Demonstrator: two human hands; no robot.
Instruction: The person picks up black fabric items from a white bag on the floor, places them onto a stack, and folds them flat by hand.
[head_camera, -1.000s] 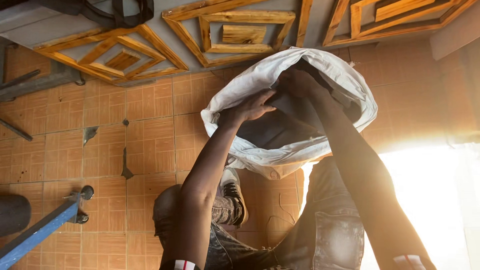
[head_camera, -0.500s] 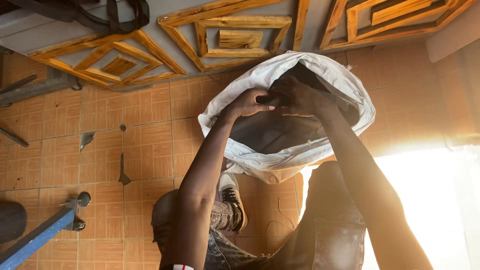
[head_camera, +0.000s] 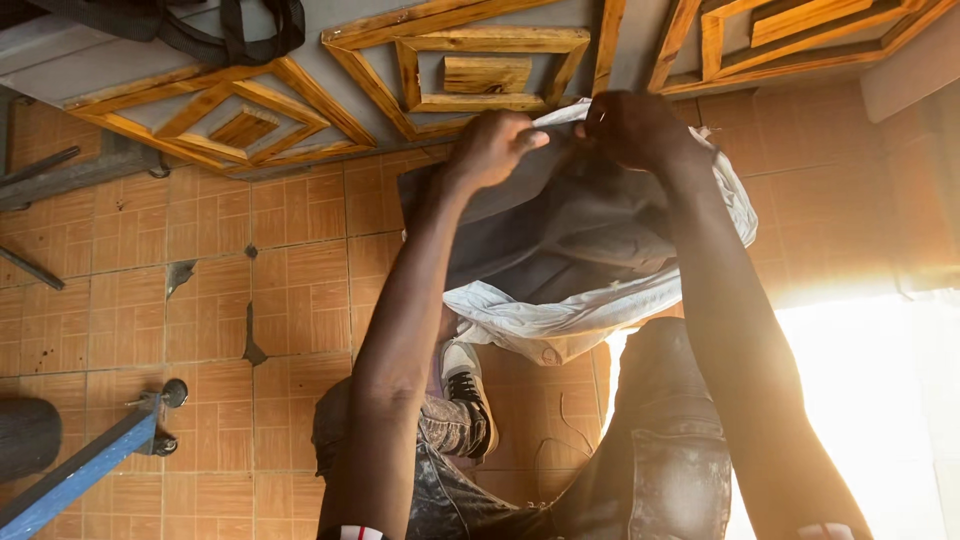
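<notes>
In the upper middle of the frame both hands meet at the mouth of a white sack (head_camera: 560, 315). The left hand (head_camera: 495, 145) has its fingers curled tight on a fold of the sack's rim, thumb pressed over the cloth. The right hand (head_camera: 630, 130), just beside it and a little to the right, is closed as well, pinching the same rim edge. The sack hangs below the two hands, its dark inside showing and its pale outer cloth sagging toward the middle of the frame, above the person's knees.

The step in hand looks like gathering the sack's mouth together: the two grips sit close, with the rim bunched between them. The next move probably calls for keeping both grips firm while the loose cloth on the right side is drawn in, since that part billows outward.

Behind the sack, along the top of the frame, a grey panel with wooden trim (head_camera: 480, 70) lies flat. The orange tiled floor (head_camera: 280, 300) fills the left side, and a blue bar (head_camera: 80, 470) crosses the lower left corner. A shoe (head_camera: 465, 385) shows below the sack.
</notes>
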